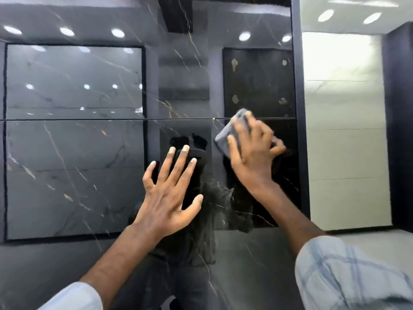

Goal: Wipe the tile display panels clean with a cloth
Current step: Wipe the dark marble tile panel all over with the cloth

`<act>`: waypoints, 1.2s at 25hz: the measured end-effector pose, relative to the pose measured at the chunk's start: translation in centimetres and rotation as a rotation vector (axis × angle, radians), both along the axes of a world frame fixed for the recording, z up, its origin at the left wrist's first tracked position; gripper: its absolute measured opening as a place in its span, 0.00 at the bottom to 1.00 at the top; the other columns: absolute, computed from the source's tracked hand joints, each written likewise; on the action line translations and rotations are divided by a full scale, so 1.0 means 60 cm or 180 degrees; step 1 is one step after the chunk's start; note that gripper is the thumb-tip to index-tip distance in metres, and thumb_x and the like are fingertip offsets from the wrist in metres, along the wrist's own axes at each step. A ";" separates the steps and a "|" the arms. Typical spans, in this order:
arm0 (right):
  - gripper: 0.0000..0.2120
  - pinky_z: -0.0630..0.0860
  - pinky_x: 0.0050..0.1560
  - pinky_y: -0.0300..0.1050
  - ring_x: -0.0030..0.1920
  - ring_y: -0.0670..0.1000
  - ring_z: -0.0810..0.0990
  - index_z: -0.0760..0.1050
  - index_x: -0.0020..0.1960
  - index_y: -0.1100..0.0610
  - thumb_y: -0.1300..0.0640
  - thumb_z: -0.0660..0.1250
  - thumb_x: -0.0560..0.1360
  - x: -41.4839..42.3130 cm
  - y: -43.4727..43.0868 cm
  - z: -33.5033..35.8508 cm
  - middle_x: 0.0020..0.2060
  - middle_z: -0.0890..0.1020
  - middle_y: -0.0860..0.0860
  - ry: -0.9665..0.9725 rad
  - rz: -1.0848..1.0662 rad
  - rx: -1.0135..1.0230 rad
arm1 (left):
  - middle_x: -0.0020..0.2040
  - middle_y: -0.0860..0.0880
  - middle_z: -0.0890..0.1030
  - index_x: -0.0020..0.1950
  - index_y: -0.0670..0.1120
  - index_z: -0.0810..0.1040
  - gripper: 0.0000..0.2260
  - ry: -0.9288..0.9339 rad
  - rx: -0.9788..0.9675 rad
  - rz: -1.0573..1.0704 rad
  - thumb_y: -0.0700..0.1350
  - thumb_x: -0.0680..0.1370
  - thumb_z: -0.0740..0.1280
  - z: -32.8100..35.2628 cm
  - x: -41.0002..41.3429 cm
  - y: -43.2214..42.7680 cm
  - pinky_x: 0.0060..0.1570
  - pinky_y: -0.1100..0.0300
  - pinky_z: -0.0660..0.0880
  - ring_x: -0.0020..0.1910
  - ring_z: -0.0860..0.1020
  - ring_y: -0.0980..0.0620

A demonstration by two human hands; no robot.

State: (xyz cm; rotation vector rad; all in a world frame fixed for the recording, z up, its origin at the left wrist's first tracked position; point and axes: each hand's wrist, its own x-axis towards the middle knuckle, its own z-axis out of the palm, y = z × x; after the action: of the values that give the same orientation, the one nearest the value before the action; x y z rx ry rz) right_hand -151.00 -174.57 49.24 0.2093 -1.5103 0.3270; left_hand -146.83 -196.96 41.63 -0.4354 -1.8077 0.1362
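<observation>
The glossy dark tile panel (73, 153) fills your view, so work it in overlapping strokes and check the reflected ceiling lights for streaks. Your left hand (169, 198), fingers spread straight, seems to brace on it at six o'clock of centre; wipe there too. Your right hand (252, 151) grips the grey cloth (225, 139) at two o'clock of the left, just under the seam (89, 119); keep it pressed flat.

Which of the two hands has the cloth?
The right hand, gripping the folded grey cloth on the glossy black panel; the left hand is spread flat, empty.
</observation>
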 end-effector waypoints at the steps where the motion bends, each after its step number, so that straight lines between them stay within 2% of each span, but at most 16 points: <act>1: 0.21 0.64 0.66 0.61 0.71 0.58 0.70 0.73 0.75 0.45 0.44 0.59 0.84 -0.006 -0.001 -0.019 0.77 0.70 0.52 0.0122 -0.0071 0.0676 | 0.86 0.47 0.52 0.82 0.46 0.65 0.36 0.0008 -0.0007 -0.0010 0.61 0.77 0.61 0.000 -0.004 -0.002 0.76 0.37 0.52 0.85 0.52 0.45; 3: 0.19 0.65 0.66 0.61 0.71 0.56 0.70 0.75 0.73 0.43 0.44 0.61 0.83 -0.012 0.026 -0.012 0.76 0.71 0.50 0.0214 0.0014 0.1169 | 0.86 0.46 0.54 0.82 0.44 0.66 0.37 0.0074 -0.0154 0.0020 0.61 0.76 0.61 -0.002 -0.020 -0.006 0.76 0.37 0.55 0.85 0.53 0.43; 6: 0.20 0.63 0.63 0.60 0.70 0.55 0.69 0.75 0.72 0.42 0.41 0.59 0.82 0.000 0.027 0.027 0.75 0.72 0.48 -0.0105 0.0187 -0.0584 | 0.85 0.43 0.56 0.82 0.41 0.66 0.40 0.0233 -0.0267 0.0153 0.62 0.75 0.63 -0.006 -0.043 0.000 0.77 0.33 0.54 0.84 0.54 0.39; 7: 0.21 0.62 0.61 0.60 0.69 0.55 0.69 0.75 0.72 0.43 0.42 0.58 0.82 0.002 0.014 0.023 0.75 0.72 0.49 -0.0135 0.0080 -0.0788 | 0.85 0.42 0.57 0.82 0.41 0.65 0.41 0.0282 -0.0244 0.0169 0.63 0.75 0.63 -0.007 -0.045 0.004 0.77 0.32 0.54 0.84 0.54 0.38; 8: 0.20 0.63 0.61 0.61 0.69 0.56 0.69 0.75 0.73 0.44 0.43 0.58 0.83 0.002 -0.001 0.010 0.76 0.72 0.50 -0.0078 -0.0057 -0.0508 | 0.85 0.42 0.57 0.82 0.40 0.65 0.41 0.0328 -0.0216 0.0166 0.63 0.75 0.63 -0.009 -0.048 0.008 0.77 0.31 0.54 0.84 0.54 0.38; 11: 0.19 0.67 0.64 0.64 0.71 0.56 0.69 0.75 0.74 0.44 0.45 0.61 0.84 0.002 -0.007 -0.023 0.76 0.71 0.51 0.0205 -0.0239 0.1241 | 0.85 0.42 0.56 0.82 0.40 0.63 0.41 0.0444 -0.0171 0.0088 0.63 0.75 0.63 -0.013 -0.059 0.009 0.76 0.29 0.55 0.84 0.54 0.37; 12: 0.20 0.67 0.64 0.65 0.71 0.56 0.69 0.75 0.74 0.43 0.44 0.61 0.83 0.002 0.001 -0.014 0.76 0.72 0.51 0.0203 -0.0218 0.1195 | 0.85 0.42 0.56 0.82 0.40 0.63 0.41 0.0462 -0.0168 0.0022 0.62 0.76 0.63 -0.016 -0.061 0.008 0.76 0.29 0.56 0.84 0.54 0.37; 15: 0.21 0.62 0.64 0.62 0.71 0.54 0.69 0.75 0.73 0.42 0.43 0.58 0.82 0.000 -0.017 0.022 0.75 0.72 0.49 -0.0027 -0.0042 -0.0709 | 0.85 0.41 0.56 0.82 0.40 0.64 0.41 0.0428 -0.0145 -0.0160 0.62 0.75 0.65 -0.020 -0.062 0.006 0.77 0.30 0.55 0.84 0.54 0.38; 16: 0.21 0.61 0.63 0.60 0.71 0.54 0.69 0.74 0.74 0.43 0.43 0.57 0.83 0.003 -0.035 0.019 0.75 0.72 0.49 0.0019 -0.0203 -0.0902 | 0.85 0.41 0.57 0.82 0.40 0.64 0.41 0.0399 -0.0143 -0.0212 0.61 0.75 0.65 -0.024 -0.061 0.006 0.77 0.30 0.55 0.84 0.55 0.38; 18: 0.21 0.60 0.64 0.59 0.72 0.55 0.69 0.74 0.75 0.45 0.46 0.58 0.84 0.001 -0.051 -0.012 0.76 0.72 0.52 0.0210 -0.0546 0.0199 | 0.84 0.41 0.58 0.82 0.40 0.65 0.41 0.0378 -0.0137 -0.0299 0.61 0.74 0.66 -0.028 -0.063 0.007 0.77 0.30 0.55 0.83 0.57 0.37; 20: 0.20 0.59 0.68 0.57 0.73 0.56 0.70 0.75 0.74 0.45 0.46 0.60 0.84 0.011 -0.020 -0.015 0.76 0.72 0.52 0.0183 -0.0377 0.1186 | 0.84 0.41 0.58 0.81 0.40 0.65 0.41 0.0463 -0.0153 -0.0276 0.61 0.74 0.66 -0.022 -0.064 0.005 0.77 0.30 0.55 0.83 0.58 0.37; 21: 0.20 0.59 0.69 0.57 0.73 0.55 0.69 0.75 0.74 0.44 0.45 0.59 0.84 0.012 0.001 -0.005 0.76 0.71 0.51 0.0122 -0.0294 0.1002 | 0.84 0.41 0.58 0.82 0.40 0.64 0.41 0.0478 -0.0139 -0.0232 0.61 0.75 0.65 -0.018 -0.066 0.006 0.77 0.30 0.55 0.83 0.58 0.37; 24: 0.24 0.61 0.68 0.65 0.73 0.55 0.65 0.70 0.77 0.41 0.42 0.52 0.83 0.004 0.014 0.014 0.78 0.68 0.50 -0.0339 -0.0158 -0.1125 | 0.85 0.40 0.57 0.83 0.40 0.63 0.40 0.0470 -0.0113 -0.0185 0.60 0.76 0.64 -0.015 -0.063 0.009 0.78 0.30 0.53 0.84 0.54 0.37; 25: 0.25 0.62 0.68 0.66 0.74 0.57 0.65 0.68 0.78 0.43 0.43 0.50 0.83 0.001 0.003 -0.002 0.78 0.67 0.52 -0.0396 -0.0260 -0.1235 | 0.85 0.40 0.56 0.83 0.39 0.63 0.40 0.0462 -0.0131 -0.0195 0.60 0.76 0.64 -0.015 -0.063 0.008 0.78 0.30 0.52 0.84 0.54 0.37; 26: 0.25 0.63 0.68 0.67 0.74 0.59 0.64 0.66 0.79 0.46 0.45 0.50 0.83 0.003 -0.013 -0.035 0.79 0.66 0.56 -0.0340 -0.0395 -0.0865 | 0.85 0.40 0.56 0.82 0.39 0.63 0.40 0.0453 -0.0152 -0.0230 0.60 0.76 0.64 -0.019 -0.063 0.005 0.78 0.30 0.52 0.84 0.53 0.36; 30: 0.27 0.62 0.68 0.66 0.80 0.60 0.62 0.57 0.83 0.47 0.46 0.55 0.85 0.023 0.021 -0.147 0.82 0.61 0.58 -0.0292 -0.0758 0.2290 | 0.84 0.39 0.56 0.82 0.39 0.63 0.42 0.0496 -0.0274 -0.0304 0.61 0.74 0.64 -0.023 -0.066 -0.003 0.78 0.29 0.51 0.83 0.54 0.35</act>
State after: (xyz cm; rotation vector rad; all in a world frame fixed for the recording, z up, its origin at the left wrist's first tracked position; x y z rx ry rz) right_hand -149.64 -173.29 40.43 0.5797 -1.6748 -0.4165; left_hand -150.79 -197.14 40.26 -0.5564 -1.6293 0.1771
